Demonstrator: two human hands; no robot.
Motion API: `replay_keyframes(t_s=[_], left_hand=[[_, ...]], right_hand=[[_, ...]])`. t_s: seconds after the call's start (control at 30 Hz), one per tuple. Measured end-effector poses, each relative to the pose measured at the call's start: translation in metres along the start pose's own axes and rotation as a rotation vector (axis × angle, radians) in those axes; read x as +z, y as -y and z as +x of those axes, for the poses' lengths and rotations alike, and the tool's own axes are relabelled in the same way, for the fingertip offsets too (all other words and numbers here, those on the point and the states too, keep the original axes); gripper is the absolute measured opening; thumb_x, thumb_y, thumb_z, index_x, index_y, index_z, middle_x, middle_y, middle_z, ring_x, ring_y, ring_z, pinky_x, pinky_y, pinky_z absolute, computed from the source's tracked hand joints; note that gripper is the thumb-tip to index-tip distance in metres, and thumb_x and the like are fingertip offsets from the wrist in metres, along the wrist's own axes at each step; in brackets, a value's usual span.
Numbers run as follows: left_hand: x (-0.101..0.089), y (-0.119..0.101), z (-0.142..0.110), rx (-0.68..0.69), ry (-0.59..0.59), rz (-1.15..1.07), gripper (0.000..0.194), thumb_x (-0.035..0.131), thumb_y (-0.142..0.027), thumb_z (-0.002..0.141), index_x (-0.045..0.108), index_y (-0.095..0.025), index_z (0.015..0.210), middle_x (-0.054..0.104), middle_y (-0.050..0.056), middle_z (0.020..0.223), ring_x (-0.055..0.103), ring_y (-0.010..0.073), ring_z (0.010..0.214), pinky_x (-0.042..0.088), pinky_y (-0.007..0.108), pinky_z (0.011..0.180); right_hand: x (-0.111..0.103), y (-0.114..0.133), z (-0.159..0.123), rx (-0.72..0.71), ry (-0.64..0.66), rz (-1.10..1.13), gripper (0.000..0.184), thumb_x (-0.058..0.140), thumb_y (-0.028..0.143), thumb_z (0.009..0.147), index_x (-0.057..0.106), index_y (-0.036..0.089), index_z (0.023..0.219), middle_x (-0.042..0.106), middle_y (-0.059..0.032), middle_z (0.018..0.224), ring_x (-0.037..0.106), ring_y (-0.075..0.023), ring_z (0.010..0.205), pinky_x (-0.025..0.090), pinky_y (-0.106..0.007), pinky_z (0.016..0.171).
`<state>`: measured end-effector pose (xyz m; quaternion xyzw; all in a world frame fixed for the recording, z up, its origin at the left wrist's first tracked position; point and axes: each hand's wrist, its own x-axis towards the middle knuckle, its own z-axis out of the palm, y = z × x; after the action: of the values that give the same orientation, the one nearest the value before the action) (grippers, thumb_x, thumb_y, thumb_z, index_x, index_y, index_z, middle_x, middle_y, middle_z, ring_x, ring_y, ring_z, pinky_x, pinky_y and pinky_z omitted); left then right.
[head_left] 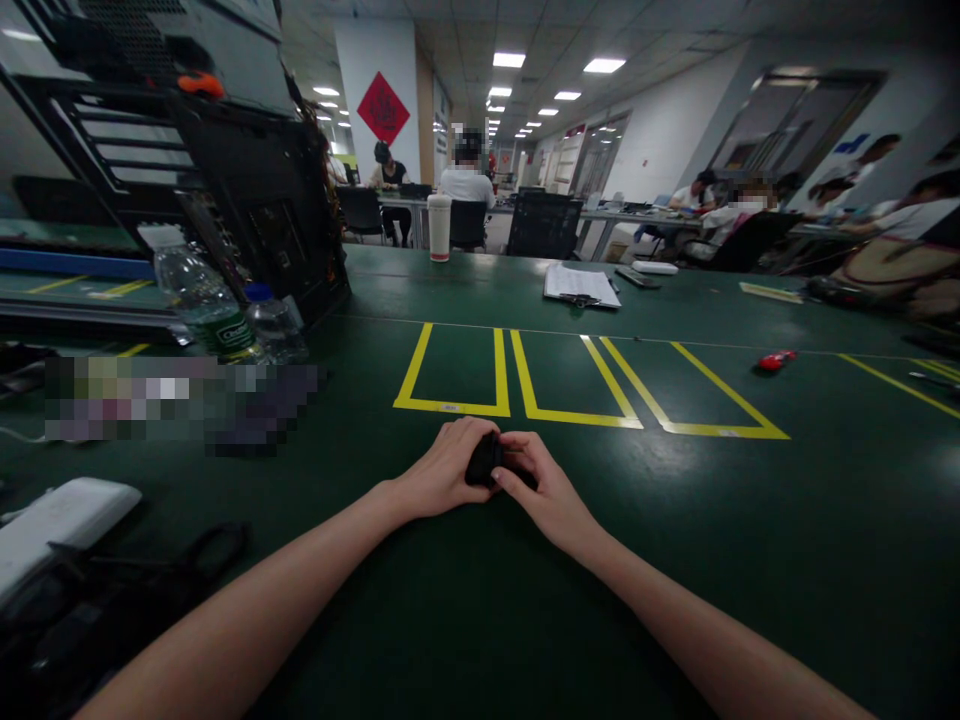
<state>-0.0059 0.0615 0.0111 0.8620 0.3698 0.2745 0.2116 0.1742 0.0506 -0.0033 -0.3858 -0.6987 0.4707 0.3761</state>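
Note:
Between my two hands is a small black object (482, 460), dark and partly covered by fingers, so its kind does not show. My left hand (442, 468) wraps round its left side, thumb in front and fingers over the top. From the right, my right hand (545, 487) grips it, with the thumb at its near edge and the fingers curled behind. Both hands rest low over the dark green tabletop (480, 620), just on the near side of the yellow tape outlines (457, 408).
At left stand an open black computer case (277, 220), a large plastic bottle (202, 300) and a smaller bottle (274, 325). A white power strip (67, 530) and black cables lie nearer. Further back are a clipboard (581, 287), a white cup (439, 228) and a red object (776, 361).

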Motion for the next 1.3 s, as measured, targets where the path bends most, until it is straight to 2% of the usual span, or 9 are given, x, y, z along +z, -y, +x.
replay_keyframes(t_s=[0.1,0.33,0.43,0.67,0.8,0.97,1.3], left_hand=[[0.0003,-0.0004,-0.0004,-0.003,0.002,-0.005,0.053,0.066,-0.021,0.070,0.037,-0.022,0.114,0.047,0.007,0.111,0.046,0.0234,0.102,0.038,0.039,0.089],[-0.0036,-0.0022,-0.0011,-0.022,0.044,-0.029,0.054,0.065,-0.022,0.072,0.035,-0.023,0.116,0.044,0.008,0.114,0.045,0.0245,0.104,0.039,0.040,0.088],[-0.0025,-0.0012,-0.0009,-0.024,0.021,-0.027,0.054,0.065,-0.023,0.072,0.035,-0.023,0.116,0.045,0.008,0.114,0.045,0.0247,0.104,0.039,0.040,0.087],[-0.0005,-0.0002,-0.0006,-0.016,0.020,-0.027,0.053,0.065,-0.021,0.071,0.036,-0.024,0.115,0.046,0.006,0.113,0.046,0.0245,0.104,0.039,0.040,0.088],[-0.0006,-0.0003,-0.0009,-0.001,0.014,-0.018,0.053,0.065,-0.019,0.070,0.037,-0.023,0.114,0.046,0.006,0.112,0.046,0.0233,0.103,0.038,0.039,0.088],[-0.0005,-0.0004,-0.0006,-0.002,0.010,-0.015,0.054,0.065,-0.021,0.070,0.035,-0.024,0.115,0.045,0.007,0.114,0.045,0.0253,0.104,0.038,0.040,0.087],[0.0000,0.0009,-0.0003,0.015,0.000,-0.012,0.054,0.066,-0.021,0.070,0.036,-0.023,0.115,0.046,0.007,0.112,0.046,0.0241,0.103,0.038,0.039,0.088]], right_hand=[[-0.0014,0.0033,-0.0007,0.028,0.022,-0.045,0.033,0.051,0.020,0.084,0.044,0.024,0.116,0.052,-0.0040,0.115,0.051,-0.0189,0.108,0.042,-0.041,0.095],[-0.0034,0.0102,-0.0045,-0.041,0.046,-0.018,0.023,0.052,0.020,0.083,0.048,0.025,0.105,0.052,-0.0018,0.108,0.053,-0.0185,0.106,0.044,-0.039,0.092],[-0.0024,0.0092,-0.0044,-0.027,0.034,0.003,0.020,0.051,0.020,0.084,0.048,0.025,0.103,0.053,-0.0020,0.105,0.054,-0.0185,0.103,0.046,-0.039,0.089],[-0.0015,0.0059,-0.0019,0.018,0.012,-0.044,0.035,0.051,0.020,0.083,0.043,0.024,0.116,0.053,-0.0041,0.115,0.052,-0.0199,0.107,0.042,-0.043,0.095],[-0.0027,0.0073,-0.0029,-0.003,0.054,-0.072,0.029,0.051,0.022,0.084,0.046,0.024,0.113,0.053,-0.0035,0.112,0.052,-0.0198,0.106,0.042,-0.041,0.094],[-0.0017,0.0046,-0.0034,-0.055,0.019,-0.015,0.021,0.050,0.020,0.084,0.049,0.025,0.104,0.055,-0.0015,0.104,0.055,-0.0182,0.101,0.046,-0.038,0.088],[-0.0016,0.0067,-0.0026,0.000,0.014,-0.001,0.030,0.052,0.018,0.083,0.045,0.025,0.111,0.053,-0.0025,0.113,0.052,-0.0184,0.108,0.042,-0.039,0.095]])
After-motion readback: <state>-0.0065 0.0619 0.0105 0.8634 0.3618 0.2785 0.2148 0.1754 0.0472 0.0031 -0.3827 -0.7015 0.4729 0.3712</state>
